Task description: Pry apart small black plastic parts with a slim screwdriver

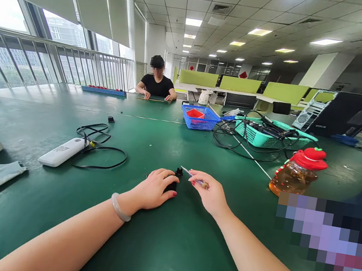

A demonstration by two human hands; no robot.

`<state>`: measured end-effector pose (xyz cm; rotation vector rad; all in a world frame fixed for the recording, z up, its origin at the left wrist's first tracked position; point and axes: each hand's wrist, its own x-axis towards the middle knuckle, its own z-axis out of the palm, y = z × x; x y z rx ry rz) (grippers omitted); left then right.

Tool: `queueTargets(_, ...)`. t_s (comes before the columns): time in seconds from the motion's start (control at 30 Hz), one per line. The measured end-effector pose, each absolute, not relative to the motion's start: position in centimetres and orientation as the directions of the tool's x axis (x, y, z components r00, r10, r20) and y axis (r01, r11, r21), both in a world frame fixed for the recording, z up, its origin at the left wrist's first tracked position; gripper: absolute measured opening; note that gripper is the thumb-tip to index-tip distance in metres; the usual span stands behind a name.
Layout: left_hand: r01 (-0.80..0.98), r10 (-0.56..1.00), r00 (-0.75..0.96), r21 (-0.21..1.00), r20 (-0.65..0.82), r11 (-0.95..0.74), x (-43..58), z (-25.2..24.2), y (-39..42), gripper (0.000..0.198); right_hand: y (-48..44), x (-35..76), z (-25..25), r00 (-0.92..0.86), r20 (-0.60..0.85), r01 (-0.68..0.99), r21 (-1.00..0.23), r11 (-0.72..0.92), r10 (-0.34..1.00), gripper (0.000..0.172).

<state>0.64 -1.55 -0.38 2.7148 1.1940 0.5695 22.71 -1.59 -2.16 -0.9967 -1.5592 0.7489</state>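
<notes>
Left hand [155,189]: low centre of the frame, fingers curled over a small black part [172,185] on the green table [153,252].
Right hand [210,193]: just beside it, pinching a thin tool [194,179], tip pointing to the upper left.
Bottle [296,177]: centre right, red lid.

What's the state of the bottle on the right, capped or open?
Capped. The red lid sits over the top of the bottle, which has amber liquid inside. Cannot tell how tightly the lid is closed.
</notes>
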Motion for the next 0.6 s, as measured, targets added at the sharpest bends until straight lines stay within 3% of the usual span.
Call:
queueTargets(0.17, 0.808, 0.839, 0.464, 0.250, 0.284, -0.533, 0.4, -0.7, -1.1, 0.024, -1.8, 22.6, -2.0, -0.066, 0.401, 0.162, -0.899, 0.407, 0.914, 0.017)
queueTargets(0.27, 0.844, 0.883, 0.384, 0.286, 0.272, -0.455, 0.1, -0.6, -0.9, 0.039, -2.3, 22.7, -1.3, -0.017, 0.388, 0.122, -0.914, 0.387, 0.922, 0.021)
queueTargets(0.37, 0.820, 0.873, 0.415, 0.310, 0.257, -0.481, 0.0, -0.6, -1.0, 0.054, -2.6, 22.9, -0.7, 0.069, 0.416, 0.089, -0.908, 0.409, 0.907, 0.026)
queueTargets(0.6, 0.754, 0.811, 0.537, 0.299, 0.233, -0.585, 0.4, -0.4, -1.3, 0.026, -2.2, 23.1, -0.8, 0.085, 0.419, 0.060, -0.908, 0.415, 0.904, 0.032)
